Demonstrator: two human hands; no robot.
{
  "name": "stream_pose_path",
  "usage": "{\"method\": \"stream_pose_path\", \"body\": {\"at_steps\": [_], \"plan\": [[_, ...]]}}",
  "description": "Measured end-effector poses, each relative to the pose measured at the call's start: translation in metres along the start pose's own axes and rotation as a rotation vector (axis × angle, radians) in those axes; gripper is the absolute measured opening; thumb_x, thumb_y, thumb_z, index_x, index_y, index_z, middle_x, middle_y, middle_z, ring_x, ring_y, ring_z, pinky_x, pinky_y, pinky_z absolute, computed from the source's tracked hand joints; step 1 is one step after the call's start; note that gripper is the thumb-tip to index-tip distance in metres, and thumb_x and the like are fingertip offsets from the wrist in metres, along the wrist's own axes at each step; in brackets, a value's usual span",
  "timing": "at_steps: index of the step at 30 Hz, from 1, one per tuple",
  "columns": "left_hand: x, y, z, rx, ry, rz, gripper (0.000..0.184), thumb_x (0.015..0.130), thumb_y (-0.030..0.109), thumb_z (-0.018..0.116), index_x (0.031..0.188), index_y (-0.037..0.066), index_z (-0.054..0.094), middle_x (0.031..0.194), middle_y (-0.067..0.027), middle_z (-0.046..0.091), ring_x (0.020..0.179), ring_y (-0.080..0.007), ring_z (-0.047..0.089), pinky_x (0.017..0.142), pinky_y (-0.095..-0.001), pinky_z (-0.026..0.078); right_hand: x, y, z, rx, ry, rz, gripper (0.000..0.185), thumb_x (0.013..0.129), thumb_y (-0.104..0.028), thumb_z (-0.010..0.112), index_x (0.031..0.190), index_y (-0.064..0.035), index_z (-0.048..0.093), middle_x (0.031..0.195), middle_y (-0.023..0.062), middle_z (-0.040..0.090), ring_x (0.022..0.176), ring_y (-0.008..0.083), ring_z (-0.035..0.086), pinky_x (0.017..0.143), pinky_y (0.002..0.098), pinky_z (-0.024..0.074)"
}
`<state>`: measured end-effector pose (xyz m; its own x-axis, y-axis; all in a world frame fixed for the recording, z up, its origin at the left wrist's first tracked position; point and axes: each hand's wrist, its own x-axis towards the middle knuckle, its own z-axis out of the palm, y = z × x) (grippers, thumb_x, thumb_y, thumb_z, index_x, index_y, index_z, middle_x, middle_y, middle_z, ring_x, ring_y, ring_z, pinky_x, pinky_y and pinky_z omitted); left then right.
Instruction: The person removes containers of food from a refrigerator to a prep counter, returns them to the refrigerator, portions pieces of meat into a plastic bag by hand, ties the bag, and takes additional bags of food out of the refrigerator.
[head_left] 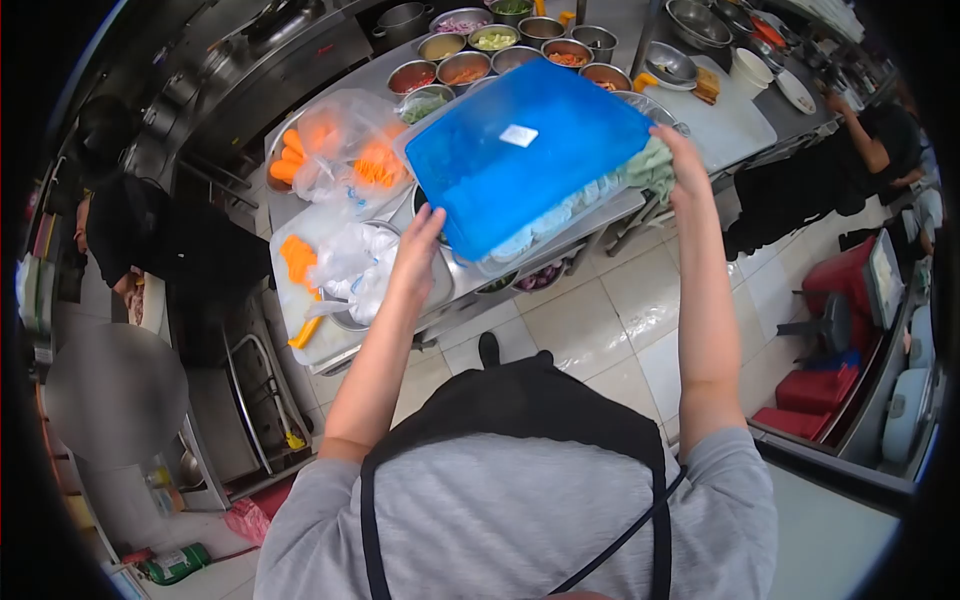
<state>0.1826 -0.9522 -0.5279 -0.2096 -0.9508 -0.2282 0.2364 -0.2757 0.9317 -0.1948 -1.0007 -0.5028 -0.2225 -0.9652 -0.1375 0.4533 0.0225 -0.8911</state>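
A large blue tray or lid, with a small white label on it, is tilted over the table's front edge. My left hand is closed on its near left corner. At its right end my right hand grips the corner, with a pale green cloth hanging beside the fingers. Below the blue piece shows a clear container edge with pale wrapped contents; most of it is hidden. Left of the blue piece are a plastic bag with orange carrots and a white plastic bag on a metal bowl.
Metal bowls of cut vegetables line the table's far side. A yellow-handled peeler or knife lies at the front left of a white board. One person in black stands left; another works at right. Red bins stand right.
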Motion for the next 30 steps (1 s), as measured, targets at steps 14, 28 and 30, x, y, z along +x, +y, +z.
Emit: {"method": "stream_pose_path", "body": {"at_steps": [14,28,30], "plan": [[0.007,0.167,-0.021,-0.206,0.062,0.487,0.036,0.084,0.019,0.062,0.114,-0.001,0.055,0.106,-0.0087,0.060,0.102,-0.0200,0.055,0.098,-0.0412,0.036,0.004,-0.149,0.129,0.104,-0.503,-0.230,0.021,0.089,-0.020,0.047,0.086,-0.0027,0.060,0.077,0.0072,0.064,0.068,0.0183,0.063,0.064,0.0318,0.0532],[0.006,0.101,0.004,0.010,0.081,0.385,0.067,0.082,0.006,0.058,0.139,-0.003,0.023,0.146,-0.0143,0.024,0.131,-0.0242,0.029,0.104,-0.0352,0.026,0.016,-0.093,0.043,-0.441,-0.403,-0.173,0.033,0.084,-0.021,0.060,0.112,-0.0021,0.059,0.101,0.0062,0.062,0.088,0.0121,0.061,0.077,0.0268,0.0502],[0.010,0.081,0.004,0.045,0.063,0.410,0.071,0.079,0.002,0.059,0.139,-0.004,0.021,0.145,-0.0156,0.025,0.131,-0.0243,0.029,0.105,-0.0346,0.026,0.011,-0.075,0.027,-0.574,-0.314,-0.179,0.033,0.082,-0.019,0.061,0.110,-0.0010,0.059,0.098,0.0078,0.063,0.090,0.0150,0.061,0.077,0.0281,0.0497]]}}
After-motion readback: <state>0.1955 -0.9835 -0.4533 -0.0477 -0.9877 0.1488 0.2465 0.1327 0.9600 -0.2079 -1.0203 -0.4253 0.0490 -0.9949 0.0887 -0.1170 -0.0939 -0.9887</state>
